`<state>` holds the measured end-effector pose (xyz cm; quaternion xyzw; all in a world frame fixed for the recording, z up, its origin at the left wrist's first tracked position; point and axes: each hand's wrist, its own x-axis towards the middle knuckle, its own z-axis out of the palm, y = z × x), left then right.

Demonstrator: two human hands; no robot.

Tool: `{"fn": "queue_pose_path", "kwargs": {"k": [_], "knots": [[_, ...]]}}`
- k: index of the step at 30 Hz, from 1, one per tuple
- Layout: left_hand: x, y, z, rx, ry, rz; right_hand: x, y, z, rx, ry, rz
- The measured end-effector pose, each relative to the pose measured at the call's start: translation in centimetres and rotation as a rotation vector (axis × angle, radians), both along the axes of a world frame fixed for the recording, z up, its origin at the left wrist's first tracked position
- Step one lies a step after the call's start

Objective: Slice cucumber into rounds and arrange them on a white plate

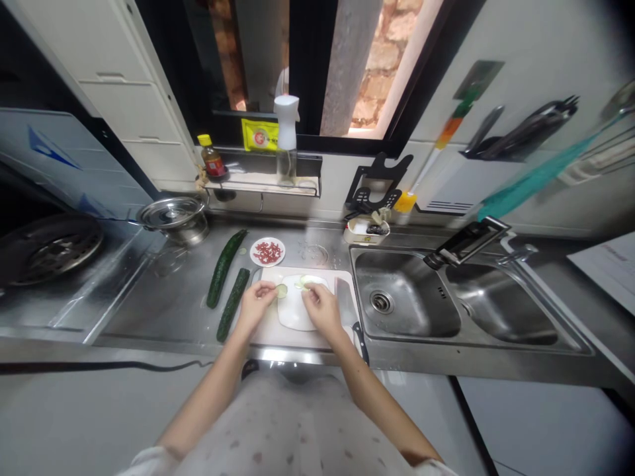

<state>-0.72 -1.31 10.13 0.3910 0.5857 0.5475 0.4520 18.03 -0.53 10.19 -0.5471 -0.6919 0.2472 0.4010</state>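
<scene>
My left hand (255, 301) pinches a thin cucumber slice (282, 290) at the left edge of a white plate (294, 315). My right hand (321, 305) is closed over the plate, fingertips pinching at the pale cucumber slices (306, 282) that lie at the plate's far rim. The plate rests on a white cutting board (342, 277). A cleaver (346, 299) lies on the board's right side, its dark handle toward me.
Two whole cucumbers (225, 264) (232, 304) lie left of the board. Behind them is a small dish of chopped red chilli (267, 252). A lidded steel pot (174, 218) stands at the back left, a double sink (407, 301) to the right.
</scene>
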Motion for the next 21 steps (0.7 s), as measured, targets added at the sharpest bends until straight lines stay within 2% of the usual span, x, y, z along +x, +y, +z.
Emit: {"fn": "queue_pose_path", "kwargs": {"k": [4, 9, 14, 17, 19, 21], "knots": [[0.7, -0.2, 2.4, 0.044, 0.000, -0.076, -1.1, 0.6, 2.1, 0.001, 0.142, 0.083], [1.3, -0.1, 4.1, 0.073, -0.008, -0.134, -2.0, 1.0, 3.7, -0.110, 0.274, 0.144], [1.8, 0.0, 4.9, 0.074, -0.023, -0.144, -2.2, 1.1, 4.6, -0.200, 0.374, 0.151], [2.1, 0.0, 5.2, 0.087, -0.053, -0.085, -2.1, 1.3, 5.1, -0.228, 0.441, 0.122], [2.4, -0.2, 5.3, 0.069, -0.111, -0.043, -2.0, 1.4, 5.7, -0.232, 0.486, 0.108], [2.7, -0.4, 5.4, 0.000, -0.216, -0.054, -1.9, 1.4, 6.2, -0.233, 0.529, 0.107]]}}
